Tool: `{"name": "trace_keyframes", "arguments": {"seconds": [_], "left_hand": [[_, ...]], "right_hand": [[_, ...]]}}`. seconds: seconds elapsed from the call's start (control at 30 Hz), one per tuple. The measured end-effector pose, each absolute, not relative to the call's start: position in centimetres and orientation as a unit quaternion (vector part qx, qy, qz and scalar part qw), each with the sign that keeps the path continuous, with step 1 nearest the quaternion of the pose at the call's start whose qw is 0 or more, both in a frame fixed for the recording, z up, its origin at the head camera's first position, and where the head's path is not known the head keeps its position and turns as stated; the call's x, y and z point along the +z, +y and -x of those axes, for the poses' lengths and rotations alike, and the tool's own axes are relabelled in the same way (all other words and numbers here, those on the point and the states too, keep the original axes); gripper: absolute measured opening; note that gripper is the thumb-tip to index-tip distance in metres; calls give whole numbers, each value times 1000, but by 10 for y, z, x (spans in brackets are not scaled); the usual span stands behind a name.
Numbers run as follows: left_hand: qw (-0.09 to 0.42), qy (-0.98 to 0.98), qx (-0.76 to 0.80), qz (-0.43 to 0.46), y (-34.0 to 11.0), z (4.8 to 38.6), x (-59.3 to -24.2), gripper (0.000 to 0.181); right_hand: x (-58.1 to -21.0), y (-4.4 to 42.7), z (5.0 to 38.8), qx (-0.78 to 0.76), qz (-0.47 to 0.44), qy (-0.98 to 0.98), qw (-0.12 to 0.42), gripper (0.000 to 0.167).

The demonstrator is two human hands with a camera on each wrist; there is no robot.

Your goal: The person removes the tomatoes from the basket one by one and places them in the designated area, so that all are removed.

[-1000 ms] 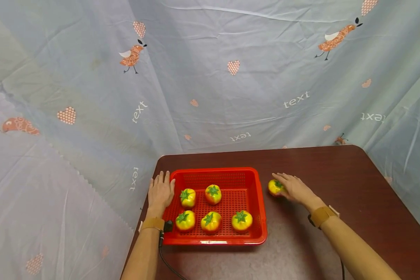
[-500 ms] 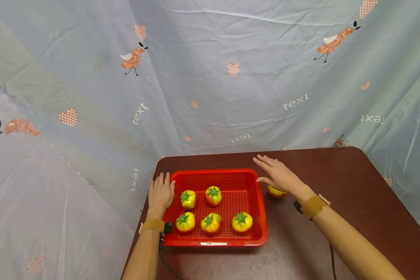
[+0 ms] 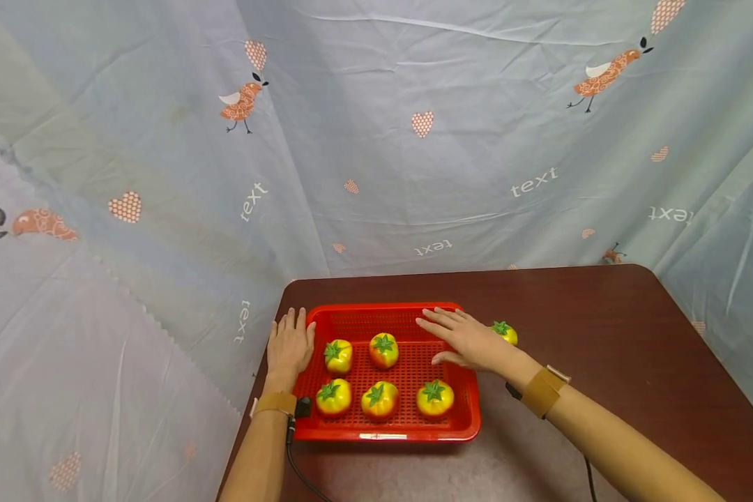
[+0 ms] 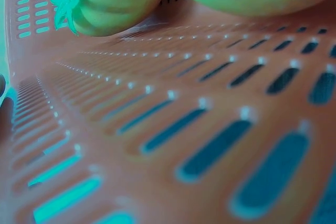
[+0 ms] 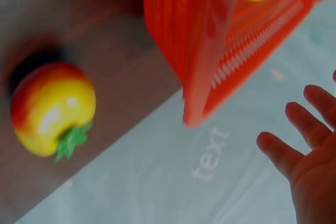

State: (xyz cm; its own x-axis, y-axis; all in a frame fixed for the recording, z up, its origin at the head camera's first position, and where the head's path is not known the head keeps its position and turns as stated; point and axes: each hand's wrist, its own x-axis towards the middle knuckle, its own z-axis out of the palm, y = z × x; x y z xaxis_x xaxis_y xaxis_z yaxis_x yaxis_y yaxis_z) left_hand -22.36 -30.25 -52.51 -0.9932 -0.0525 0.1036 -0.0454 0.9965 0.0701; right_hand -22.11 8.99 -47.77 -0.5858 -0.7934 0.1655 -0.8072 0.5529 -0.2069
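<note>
A red plastic basket (image 3: pixel 414 436) with slotted walls holds several yellow-red tomatoes, a front right one (image 3: pixel 435 399) among them. Along the basket's left rim lies my left hand (image 3: pixel 288 348), fingers straight and holding nothing. My right hand (image 3: pixel 473 343) is over the basket's back right corner, its fingers spread and nothing in them. Partly behind that hand, a lone tomato (image 3: pixel 507 333) sits on the table outside the basket; the right wrist view shows this tomato (image 5: pixel 55 108) whole. Discoloured in the left wrist view, a tomato (image 4: pixel 115 3) shows above the slotted basket floor (image 4: pixel 157 82).
The dark brown table (image 3: pixel 627 376) extends right of the basket. A pale patterned curtain (image 3: pixel 376 153) hangs behind and to the left. Cables run from both wrist straps, including the left cable (image 3: pixel 298 470).
My right hand has left the lone tomato, lifted, and moved left over the basket's right rim without it. The left hand has stayed at the left rim.
</note>
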Motion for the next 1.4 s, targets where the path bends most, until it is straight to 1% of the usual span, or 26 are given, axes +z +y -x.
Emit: {"name": "trace_keyframes", "arguments": {"seconds": [0.13, 0.27, 0.53, 0.63, 0.8, 1.0, 1.23, 1.4], "left_hand": [[58, -998, -30, -23, -304, 224, -525, 56], [57, -998, -30, -24, -305, 224, -524, 56], [59, -997, -34, -24, -306, 221, -525, 56], [61, -997, -33, -23, -306, 220, -526, 56], [60, -997, -36, -27, -306, 218, -526, 56], [55, -997, -39, -28, -304, 218, -527, 56], [61, -997, -42, -26, -301, 220, -528, 56], [62, -997, -43, -26, -302, 221, -527, 55]], "right_hand": [[-485, 78, 215, 116, -471, -875, 7, 76], [-491, 65, 215, 108, -477, -872, -16, 76], [-496, 30, 230, 110, -469, -875, -47, 71], [-498, 18, 238, 106, -467, -876, -51, 71], [-501, -1, 247, 104, -456, -880, -76, 71], [-518, -16, 250, 79, -442, -887, -107, 71], [-535, -20, 251, 68, -425, -895, -116, 69], [-541, -25, 251, 70, -424, -898, -94, 65]]}}
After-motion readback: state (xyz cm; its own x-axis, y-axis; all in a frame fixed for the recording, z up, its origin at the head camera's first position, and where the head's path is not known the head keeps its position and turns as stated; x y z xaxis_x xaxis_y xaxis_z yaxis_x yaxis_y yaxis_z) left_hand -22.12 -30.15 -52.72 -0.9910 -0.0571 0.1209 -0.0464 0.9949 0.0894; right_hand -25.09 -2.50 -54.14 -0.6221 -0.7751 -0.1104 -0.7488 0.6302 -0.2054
